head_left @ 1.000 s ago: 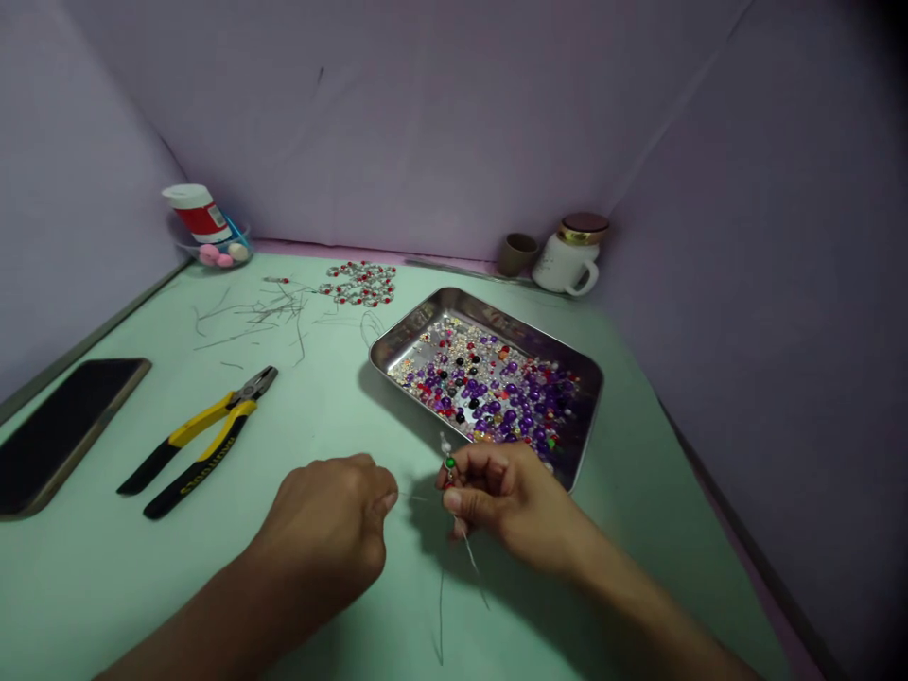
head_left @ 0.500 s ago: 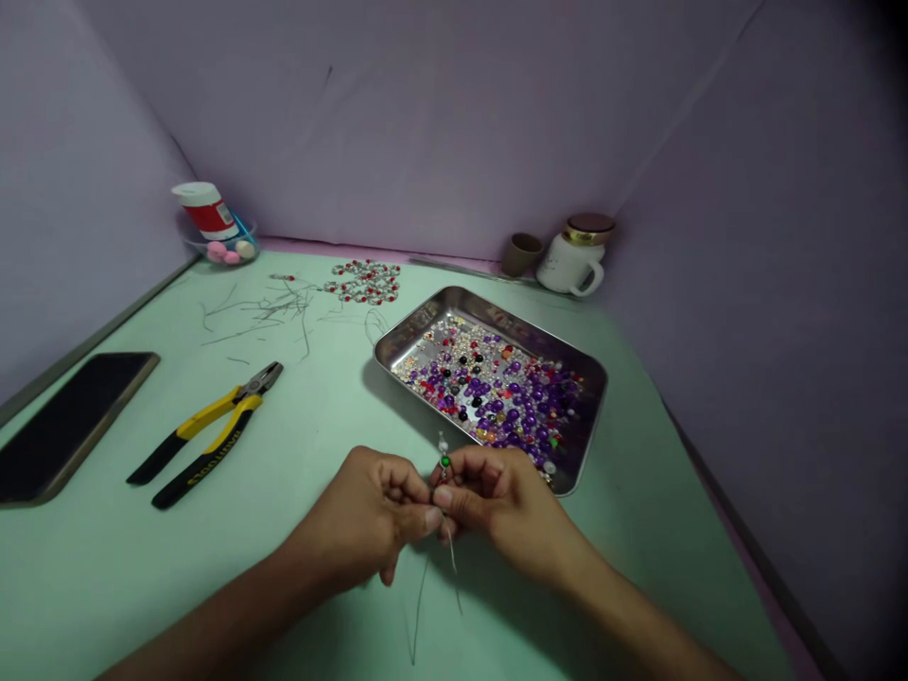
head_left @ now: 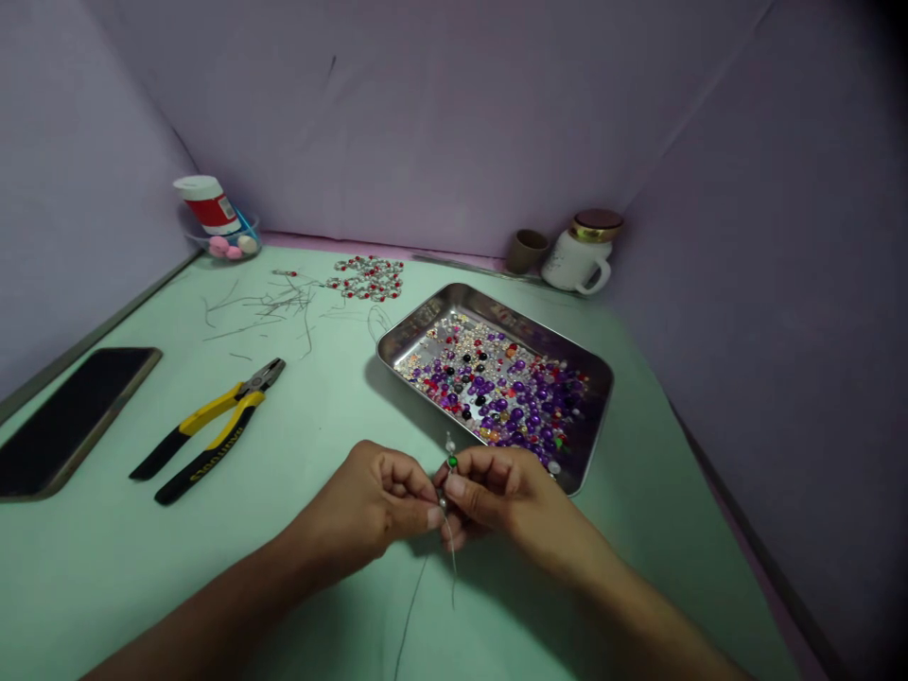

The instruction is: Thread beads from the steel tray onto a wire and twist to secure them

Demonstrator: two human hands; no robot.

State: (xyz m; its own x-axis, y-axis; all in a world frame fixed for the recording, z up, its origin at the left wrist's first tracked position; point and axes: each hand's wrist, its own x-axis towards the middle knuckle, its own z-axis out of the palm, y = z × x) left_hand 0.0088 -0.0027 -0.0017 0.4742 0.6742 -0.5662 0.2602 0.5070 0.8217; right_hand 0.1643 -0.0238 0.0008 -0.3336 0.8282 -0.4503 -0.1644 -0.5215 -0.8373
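Note:
Between my hands is a beaded wire (head_left: 452,462) with a green bead and clear or pale beads at its upper end. My left hand (head_left: 383,501) pinches the wire near a pale bead, thumb against fingers. My right hand (head_left: 497,492) grips the strand just below the green bead, also in a pinch. Thin wire tails hang below the fingertips toward the table. Just beyond my hands lies a metal tray (head_left: 602,407) of mixed beads, many of them purple, others clear, red, black and orange.
Yellow-and-black pliers (head_left: 213,426) and a dark phone (head_left: 71,416) lie to the left. Farther back are cut wire pieces (head_left: 284,301) and a red-and-silver beaded chain (head_left: 369,278). A clear bowl (head_left: 219,241), a brown cup (head_left: 526,252) and a white lidded mug (head_left: 578,255) stand along the wall.
My fingertips have parted slightly, so a pale bead now shows between them below the green one. The view has shifted a little; the objects on the table stay put.

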